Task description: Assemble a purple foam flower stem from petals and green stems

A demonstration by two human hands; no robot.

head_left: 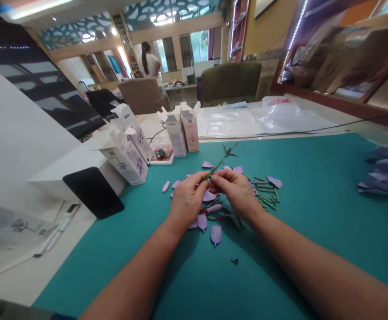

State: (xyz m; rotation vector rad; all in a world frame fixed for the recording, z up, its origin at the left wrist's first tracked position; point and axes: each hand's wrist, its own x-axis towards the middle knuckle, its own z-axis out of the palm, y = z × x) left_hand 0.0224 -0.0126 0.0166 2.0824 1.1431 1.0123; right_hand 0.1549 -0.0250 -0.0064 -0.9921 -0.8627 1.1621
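A thin green artificial flower stem (pixel 226 154) with pointed leaves near its tip slants up and to the right above the mat. My left hand (pixel 188 195) pinches its lower part between thumb and fingers. Close beside it, my right hand (pixel 236 192) is closed, its fingertips at the same spot on the stem. What lies inside the fingertips is hidden. Beneath and around both hands are loose purple petals (pixel 215 234) and a pink bud-like piece (pixel 215 208). Several short green stem pieces (pixel 266 195) lie to the right of my right hand.
A green mat (pixel 314 231) covers the table. Opened cartons (pixel 127 160) and two more boxes (pixel 176 133) stand at the back left, near a black tablet (pixel 93 192). Purple flowers (pixel 385 171) lie far right. A small dark piece (pixel 234 261) sits in front. A person (pixel 150 62) stands in the background.
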